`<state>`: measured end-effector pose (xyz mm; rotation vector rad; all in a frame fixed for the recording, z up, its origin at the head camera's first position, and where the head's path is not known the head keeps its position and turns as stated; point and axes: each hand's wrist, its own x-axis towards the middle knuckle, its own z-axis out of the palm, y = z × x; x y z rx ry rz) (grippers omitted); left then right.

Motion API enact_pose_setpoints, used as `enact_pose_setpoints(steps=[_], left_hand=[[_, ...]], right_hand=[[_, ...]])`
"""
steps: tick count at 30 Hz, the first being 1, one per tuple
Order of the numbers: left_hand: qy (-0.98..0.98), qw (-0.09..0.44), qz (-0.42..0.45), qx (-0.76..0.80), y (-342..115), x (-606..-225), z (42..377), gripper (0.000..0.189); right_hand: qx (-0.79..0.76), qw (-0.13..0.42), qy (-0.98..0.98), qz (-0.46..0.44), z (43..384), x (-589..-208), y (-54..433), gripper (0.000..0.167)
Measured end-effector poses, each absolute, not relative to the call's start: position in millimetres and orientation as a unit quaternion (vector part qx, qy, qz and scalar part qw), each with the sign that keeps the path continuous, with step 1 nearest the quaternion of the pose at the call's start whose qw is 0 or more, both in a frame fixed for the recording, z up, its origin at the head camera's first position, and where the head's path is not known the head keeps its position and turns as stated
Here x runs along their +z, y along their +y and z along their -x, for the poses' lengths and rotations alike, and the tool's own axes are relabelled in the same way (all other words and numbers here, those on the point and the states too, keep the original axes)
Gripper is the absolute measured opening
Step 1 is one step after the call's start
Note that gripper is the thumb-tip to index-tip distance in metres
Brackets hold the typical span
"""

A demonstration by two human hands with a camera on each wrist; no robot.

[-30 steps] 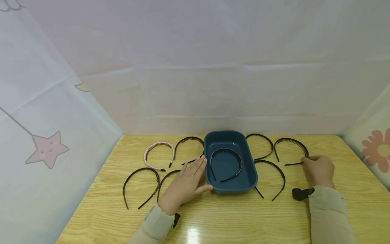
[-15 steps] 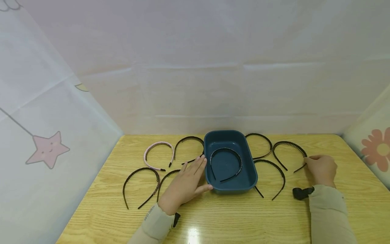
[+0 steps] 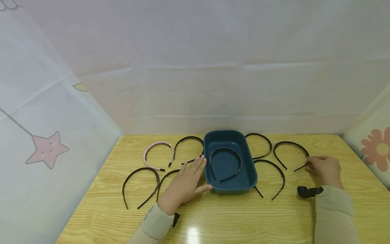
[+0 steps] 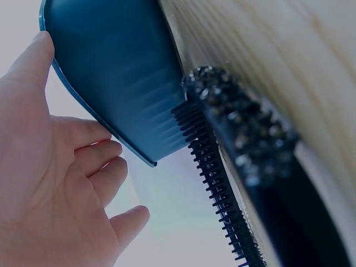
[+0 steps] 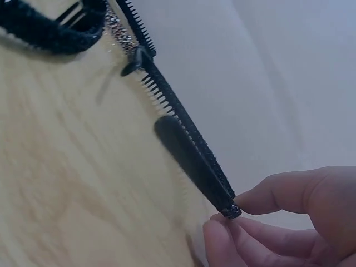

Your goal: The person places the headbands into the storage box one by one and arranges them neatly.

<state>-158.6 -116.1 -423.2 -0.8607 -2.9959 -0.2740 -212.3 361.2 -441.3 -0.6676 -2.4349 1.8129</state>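
Head view: the right hand (image 3: 326,169) pinches a black toothed headband (image 3: 291,142) by its right limb between thumb and fingers. The headband lies leftward of that hand, arch toward the pale backdrop (image 3: 195,84), two ends pointing the opposite way, so its long axis runs roughly front to back; whether it touches the table (image 3: 231,220) I cannot tell. The right hand is much the nearer to it. The left hand (image 3: 184,186), fingers straight and gripping nothing, rests against the left rim of a blue bin (image 3: 226,137), whose long axis also runs front to back. The bin lies left of the right hand, well apart, with two dark headbands (image 3: 283,178) between them. Counted: one bin, eight headbands; one pinched, one inside the bin, two right of it, four left, including the only pink headband (image 3: 159,142)
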Motion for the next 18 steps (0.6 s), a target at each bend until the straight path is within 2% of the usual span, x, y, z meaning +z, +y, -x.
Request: enact_pose_setpoints(steps=[7, 12, 18], left_hand=[[-0.957, 0.006, 0.277, -0.085, -116, -422, 158, 0.092], [-0.956, 0.006, 0.277, -0.09, -116, -423, 158, 0.092], [-0.956, 0.003, 0.276, -0.098, -116, -423, 158, 0.092]], right_hand=[[0.64, -0.006, -0.734, 0.229, 209, -431, 365, 0.023], [0.637, 0.021, -0.738, 0.222, 212, -426, 362, 0.026], [0.662, 0.061, -0.714, 0.218, 213, -418, 360, 0.011]])
